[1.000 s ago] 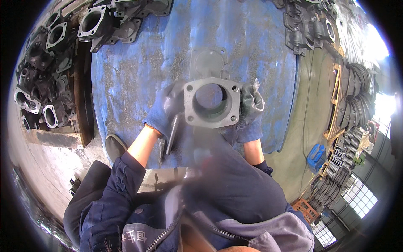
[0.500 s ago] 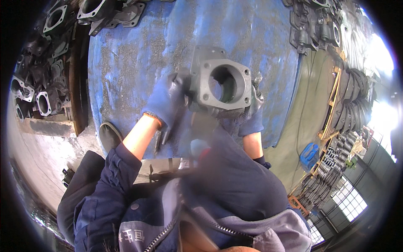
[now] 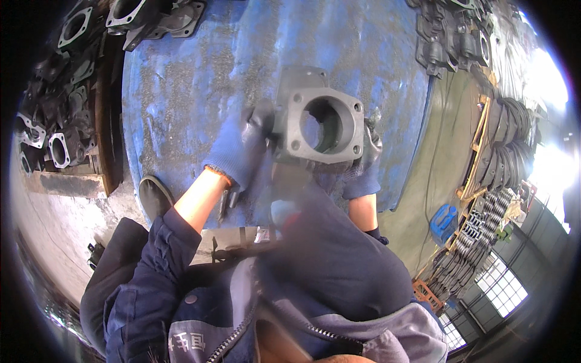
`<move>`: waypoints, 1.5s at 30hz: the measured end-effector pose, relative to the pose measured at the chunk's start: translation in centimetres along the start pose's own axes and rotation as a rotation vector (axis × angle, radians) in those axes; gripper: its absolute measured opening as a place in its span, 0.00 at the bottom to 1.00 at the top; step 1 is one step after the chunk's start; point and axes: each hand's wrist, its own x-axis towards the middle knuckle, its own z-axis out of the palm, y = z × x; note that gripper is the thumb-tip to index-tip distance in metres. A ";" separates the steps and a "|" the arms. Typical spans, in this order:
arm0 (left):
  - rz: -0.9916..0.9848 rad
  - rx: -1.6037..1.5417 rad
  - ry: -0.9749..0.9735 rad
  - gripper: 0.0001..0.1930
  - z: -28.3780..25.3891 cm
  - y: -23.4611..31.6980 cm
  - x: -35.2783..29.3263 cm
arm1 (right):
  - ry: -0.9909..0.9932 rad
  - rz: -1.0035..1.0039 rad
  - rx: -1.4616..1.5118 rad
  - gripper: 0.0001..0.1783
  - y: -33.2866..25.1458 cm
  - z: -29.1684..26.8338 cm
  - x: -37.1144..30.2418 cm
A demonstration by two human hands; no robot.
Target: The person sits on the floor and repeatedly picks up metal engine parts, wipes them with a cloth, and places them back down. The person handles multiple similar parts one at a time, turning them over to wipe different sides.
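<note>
Between my gloved hands is a grey metal casting (image 3: 295,124) with a squarish flange, a wide round bore and bolt holes at its corners. It is held up above the blue worn tabletop (image 3: 181,109), its flange tilted toward me. My left hand (image 3: 245,139), in a blue glove with a dark coated palm, is closed on the casting's left side. My right hand (image 3: 366,160), gloved alike, grips the right side, its fingers partly hidden behind the flange. A slim dark tool (image 3: 224,204) lies near the table's front edge, below my left wrist.
Similar castings (image 3: 154,24) sit at the table's far left, with more piled in a wooden crate (image 3: 69,183) on the left. Other castings (image 3: 436,48) stand at the far right. A blue plastic jug (image 3: 443,222) and stacked metal parts (image 3: 478,236) are on the right.
The casting has turned slightly, its flange now facing more toward me. Both hands keep their hold, and the view has shifted a little.
</note>
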 end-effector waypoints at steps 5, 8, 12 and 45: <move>0.036 -0.134 -0.040 0.29 0.0 -2.4 0.1 | 0.125 0.265 0.240 0.08 -2.7 0.5 0.5; 0.081 -0.161 0.028 0.30 0.0 -3.3 0.2 | 0.104 0.205 0.173 0.07 -3.9 0.7 0.4; 0.200 -0.173 0.008 0.26 -0.7 -2.6 -0.2 | 0.079 0.102 0.119 0.07 -3.8 0.9 0.1; -0.086 -0.327 -0.166 0.41 -4.5 -0.3 0.5 | 0.043 0.184 0.042 0.18 -5.1 3.3 2.0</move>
